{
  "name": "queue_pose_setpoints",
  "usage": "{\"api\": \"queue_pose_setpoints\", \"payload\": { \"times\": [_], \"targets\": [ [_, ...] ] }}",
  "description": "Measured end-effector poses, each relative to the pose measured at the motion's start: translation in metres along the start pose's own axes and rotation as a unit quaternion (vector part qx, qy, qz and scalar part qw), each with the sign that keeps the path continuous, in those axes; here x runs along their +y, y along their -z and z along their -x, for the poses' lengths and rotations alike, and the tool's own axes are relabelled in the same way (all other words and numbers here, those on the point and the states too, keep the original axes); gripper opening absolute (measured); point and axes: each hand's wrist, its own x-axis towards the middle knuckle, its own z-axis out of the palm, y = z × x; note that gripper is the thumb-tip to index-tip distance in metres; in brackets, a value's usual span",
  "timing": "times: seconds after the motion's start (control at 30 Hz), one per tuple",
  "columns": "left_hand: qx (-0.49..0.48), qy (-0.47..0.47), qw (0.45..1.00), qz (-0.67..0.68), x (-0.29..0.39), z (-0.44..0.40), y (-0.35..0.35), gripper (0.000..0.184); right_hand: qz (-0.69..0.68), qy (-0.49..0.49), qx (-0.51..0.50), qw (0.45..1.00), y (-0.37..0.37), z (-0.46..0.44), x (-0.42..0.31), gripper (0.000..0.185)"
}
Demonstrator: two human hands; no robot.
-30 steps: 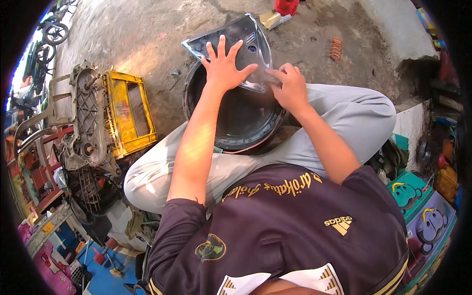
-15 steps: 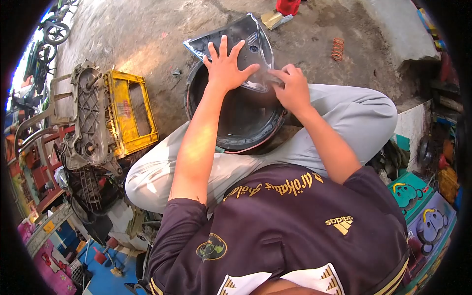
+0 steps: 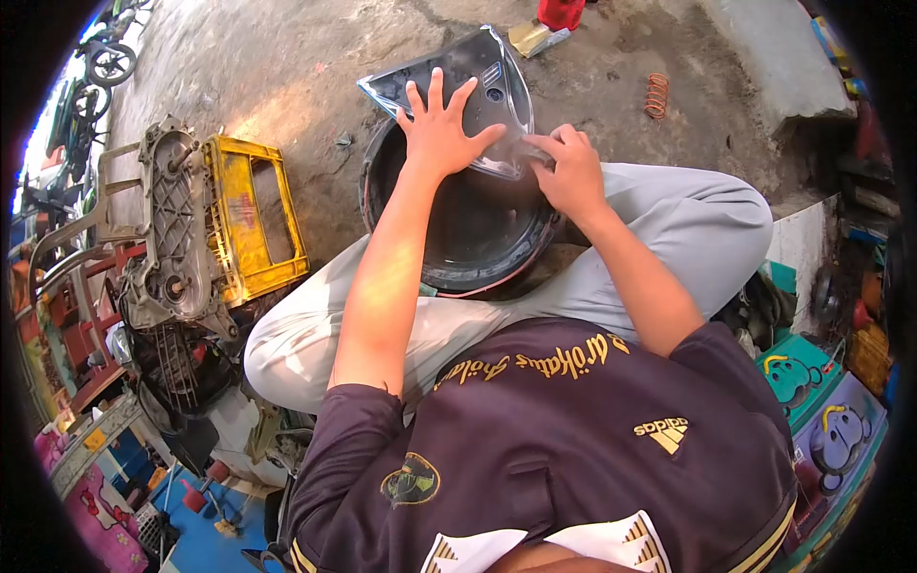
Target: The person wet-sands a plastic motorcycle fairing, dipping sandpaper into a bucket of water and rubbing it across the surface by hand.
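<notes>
A dark plastic panel (image 3: 478,73) with shiny, pale edges rests across the far rim of a round black basin (image 3: 478,277) between my legs. It has a small round hole and some slots near its upper right side. My left hand (image 3: 439,136) lies spread on the panel's face, fingers apart and pointing away from me. At the panel's right edge is my right hand (image 3: 568,172), its thumb and fingers pinched together. Whatever is between those fingers is too small or hidden to make out. A greyish smear shows on the panel beside them. Dark liquid appears to be in the basin.
To the left stand a yellow plastic crate (image 3: 248,277) and a metal engine casing (image 3: 177,224). An orange coil spring (image 3: 656,96) lies on the concrete floor at right. Beyond the panel are a red object (image 3: 561,12) and a crumpled packet (image 3: 537,39). Patterned boxes (image 3: 841,430) sit at lower right.
Almost nothing differs. Both hands and the panel have shifted very slightly to the right in the view, with the same hold.
</notes>
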Motion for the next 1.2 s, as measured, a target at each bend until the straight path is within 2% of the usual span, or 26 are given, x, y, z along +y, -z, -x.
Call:
{"api": "queue_pose_setpoints", "payload": {
  "times": [0.1,0.23,0.37,0.43,0.5,0.57,0.6,0.7,0.83,0.93,1.03,1.1,1.2],
  "targets": [
    [-0.006,-0.002,1.0,-0.004,0.0,0.0,0.001,0.1,0.003,0.021,-0.03,0.999,0.004,0.004,-0.004,0.038],
    [-0.009,0.002,1.0,0.002,0.0,0.001,0.002,0.1,0.016,-0.031,-0.01,0.999,0.003,-0.002,0.002,0.038],
    [0.0,-0.004,1.0,-0.001,0.001,0.001,0.0,0.101,0.02,0.016,-0.039,0.999,0.006,0.006,-0.011,0.035],
    [0.007,-0.005,1.0,-0.005,0.0,0.005,-0.002,0.101,0.016,-0.036,-0.026,0.999,0.003,0.001,0.001,0.037],
    [0.026,-0.012,1.0,-0.005,-0.001,0.004,-0.004,0.1,0.03,-0.039,-0.016,0.999,0.001,0.003,-0.001,0.04],
    [0.025,-0.012,1.0,-0.002,-0.001,0.004,-0.004,0.1,0.012,0.039,-0.04,0.998,0.005,0.009,-0.012,0.048],
    [0.024,-0.01,1.0,0.001,-0.001,0.004,-0.005,0.099,0.012,0.039,-0.04,0.998,0.004,0.009,-0.008,0.048],
    [0.047,-0.021,0.999,0.006,-0.001,0.007,-0.007,0.099,-0.002,0.009,-0.007,1.0,-0.003,0.009,0.001,0.05],
    [0.041,-0.021,0.999,0.004,-0.002,0.005,-0.007,0.1,0.023,0.04,-0.028,0.999,-0.002,0.013,0.0,0.048],
    [0.044,-0.02,0.999,0.006,-0.003,0.006,-0.008,0.1,0.042,0.006,0.02,0.999,-0.008,0.004,0.01,0.047],
    [0.031,-0.02,0.999,-0.016,-0.003,0.005,-0.007,0.102,0.009,0.044,-0.018,0.999,-0.005,0.012,-0.004,0.046],
    [0.033,-0.02,0.999,-0.018,-0.001,0.006,-0.006,0.102,0.035,0.043,-0.026,0.998,-0.005,0.011,-0.002,0.046],
    [0.032,-0.019,0.999,-0.014,-0.001,0.005,-0.006,0.101,0.032,-0.002,0.03,0.999,-0.011,0.005,0.007,0.045]
  ]
}}
